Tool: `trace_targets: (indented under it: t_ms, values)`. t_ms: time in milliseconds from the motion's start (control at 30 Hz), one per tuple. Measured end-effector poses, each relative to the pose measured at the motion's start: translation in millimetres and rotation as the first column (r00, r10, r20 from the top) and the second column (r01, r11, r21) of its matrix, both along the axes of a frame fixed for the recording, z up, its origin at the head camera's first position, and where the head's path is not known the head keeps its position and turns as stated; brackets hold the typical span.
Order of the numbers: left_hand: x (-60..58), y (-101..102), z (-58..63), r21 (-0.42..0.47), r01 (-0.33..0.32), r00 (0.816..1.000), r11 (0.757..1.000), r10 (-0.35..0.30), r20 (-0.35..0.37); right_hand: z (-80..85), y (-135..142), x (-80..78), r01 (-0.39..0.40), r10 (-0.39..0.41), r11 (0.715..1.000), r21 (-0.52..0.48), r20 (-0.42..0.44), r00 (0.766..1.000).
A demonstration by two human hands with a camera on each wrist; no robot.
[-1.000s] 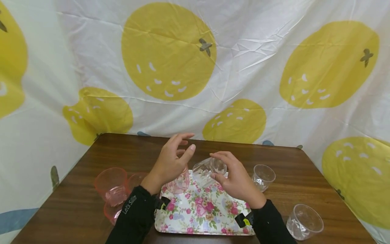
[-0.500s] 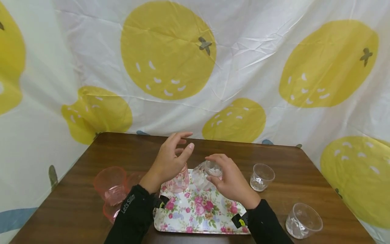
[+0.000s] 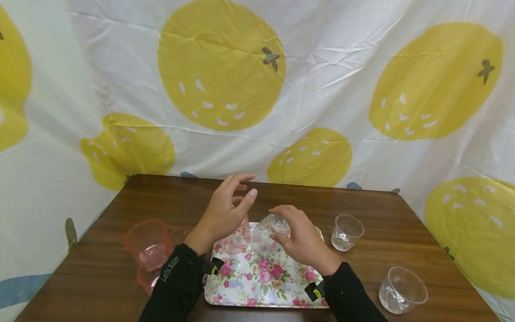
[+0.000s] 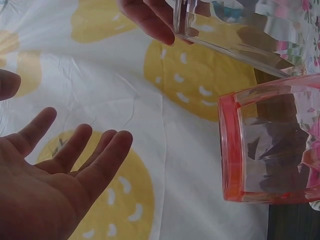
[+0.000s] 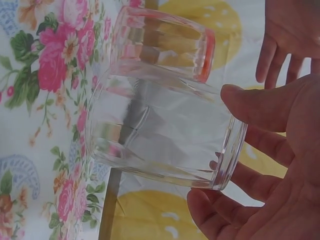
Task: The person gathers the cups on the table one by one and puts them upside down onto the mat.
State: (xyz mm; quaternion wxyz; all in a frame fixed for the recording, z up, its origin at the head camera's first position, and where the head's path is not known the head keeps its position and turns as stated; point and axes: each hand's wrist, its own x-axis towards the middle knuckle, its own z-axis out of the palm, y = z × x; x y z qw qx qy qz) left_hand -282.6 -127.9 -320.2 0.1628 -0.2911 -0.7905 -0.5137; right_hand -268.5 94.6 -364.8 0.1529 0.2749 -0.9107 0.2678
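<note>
flowery tray (image 3: 263, 288): front and centre on the wood table (image 3: 386, 223); loose pink cups (image 3: 145, 245) to its left, two clear ones right
right hand (image 3: 305, 241): gripping the base of an upside-down clear cup (image 3: 280, 223) at the tray's far part
left hand (image 3: 221, 214): relaxed, holding nothing; near the upturned pink cup (image 3: 235, 242) just beside the clear cup
backdrop (image 3: 322, 98): yellow fruit-print sheet

White tray (image 3: 257, 284) with pink flowers; pink cup (image 4: 232, 150); colourless cup (image 5: 165, 130); brown table (image 3: 169, 199); yellow-on-white fruit-print cloth (image 3: 257, 103).
</note>
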Motion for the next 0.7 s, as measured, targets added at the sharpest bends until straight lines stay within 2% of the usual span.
trace_targets:
  t_ms: [700]
  values:
    - [0.6, -2.2, 0.9, -0.014, -0.007, 1.0, 1.0, 0.007, 0.01, -8.8, -4.4, -2.6, 0.014, -0.012, 0.998, 0.058, -0.034, 0.999]
